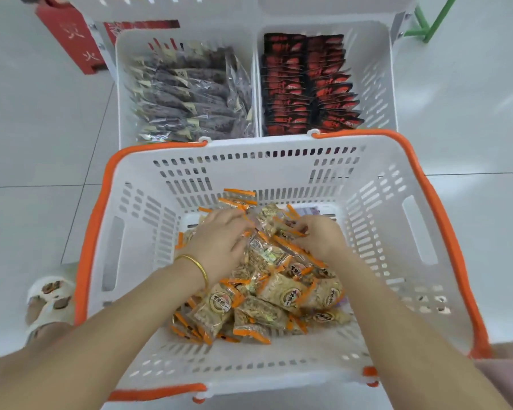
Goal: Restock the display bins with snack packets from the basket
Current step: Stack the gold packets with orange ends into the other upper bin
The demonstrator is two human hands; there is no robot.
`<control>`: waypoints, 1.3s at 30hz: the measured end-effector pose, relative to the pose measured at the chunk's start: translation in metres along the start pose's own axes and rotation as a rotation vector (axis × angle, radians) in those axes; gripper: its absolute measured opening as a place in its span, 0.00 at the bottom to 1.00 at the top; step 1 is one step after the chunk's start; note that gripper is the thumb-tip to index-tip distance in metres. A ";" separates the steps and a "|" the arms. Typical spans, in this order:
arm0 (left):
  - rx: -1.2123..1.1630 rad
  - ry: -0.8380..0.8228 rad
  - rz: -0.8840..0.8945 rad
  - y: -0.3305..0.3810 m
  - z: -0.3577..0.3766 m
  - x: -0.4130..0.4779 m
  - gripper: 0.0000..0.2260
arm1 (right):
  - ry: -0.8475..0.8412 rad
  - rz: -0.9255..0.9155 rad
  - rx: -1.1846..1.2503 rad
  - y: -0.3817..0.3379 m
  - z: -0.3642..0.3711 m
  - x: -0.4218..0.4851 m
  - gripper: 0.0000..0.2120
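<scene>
Left hand (216, 244) and right hand (320, 238) have fingers (234, 216) partly hidden among snack packets (279, 294).

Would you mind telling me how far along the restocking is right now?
Looks done: left bin full of purple packets, right bin full of black-red packets. In hand: left hand and right hand grip orange-edged packets in the basket. Left: that whole pile.
</scene>
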State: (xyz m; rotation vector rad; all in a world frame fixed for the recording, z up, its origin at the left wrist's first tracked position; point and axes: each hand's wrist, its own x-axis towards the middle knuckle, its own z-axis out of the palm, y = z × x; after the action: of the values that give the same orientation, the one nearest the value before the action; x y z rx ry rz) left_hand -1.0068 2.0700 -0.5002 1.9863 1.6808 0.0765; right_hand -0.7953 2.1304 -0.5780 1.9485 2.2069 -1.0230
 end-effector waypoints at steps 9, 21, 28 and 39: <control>-0.080 0.133 0.104 -0.043 -0.038 0.016 0.16 | 0.009 -0.225 -0.051 -0.067 -0.077 0.014 0.05; -0.698 -0.026 -0.008 -0.029 -0.128 -0.018 0.43 | 0.012 -0.357 0.708 -0.170 -0.121 -0.041 0.05; -0.768 -0.017 -0.013 -0.030 -0.161 -0.029 0.30 | 0.133 -0.296 0.785 -0.205 -0.118 -0.065 0.12; -0.775 0.016 -0.020 -0.053 -0.222 0.021 0.28 | 0.266 -0.286 0.692 -0.260 -0.166 -0.013 0.11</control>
State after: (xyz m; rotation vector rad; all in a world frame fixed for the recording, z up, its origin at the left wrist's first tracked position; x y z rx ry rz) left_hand -1.1323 2.1728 -0.3386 1.3770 1.3784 0.6346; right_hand -0.9594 2.1983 -0.3257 2.1328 2.5646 -1.8780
